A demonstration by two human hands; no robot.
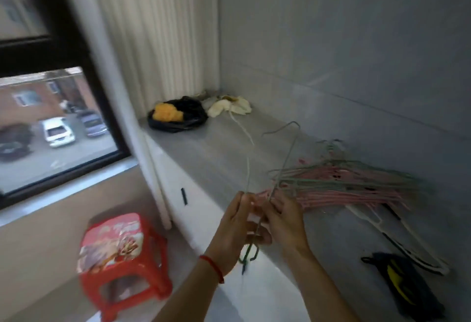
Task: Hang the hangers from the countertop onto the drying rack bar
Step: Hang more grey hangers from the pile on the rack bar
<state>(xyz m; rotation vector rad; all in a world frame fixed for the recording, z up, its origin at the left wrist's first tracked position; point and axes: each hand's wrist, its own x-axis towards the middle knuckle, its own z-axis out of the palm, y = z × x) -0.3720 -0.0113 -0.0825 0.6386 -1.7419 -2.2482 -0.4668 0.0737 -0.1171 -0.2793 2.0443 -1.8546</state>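
A pile of thin pink and grey-green hangers lies on the grey countertop against the right wall. My left hand and my right hand meet at the counter's front edge, both closed on a few thin wire hangers lifted out of the pile. Their hooks hang below my left hand in dark green. A white hanger lies nearer on the counter. The drying rack bar is out of view.
A black bag with something orange and pale cloths sit at the counter's far end. A dark object with yellow lies at the near right. A red plastic stool stands on the floor left, below the window.
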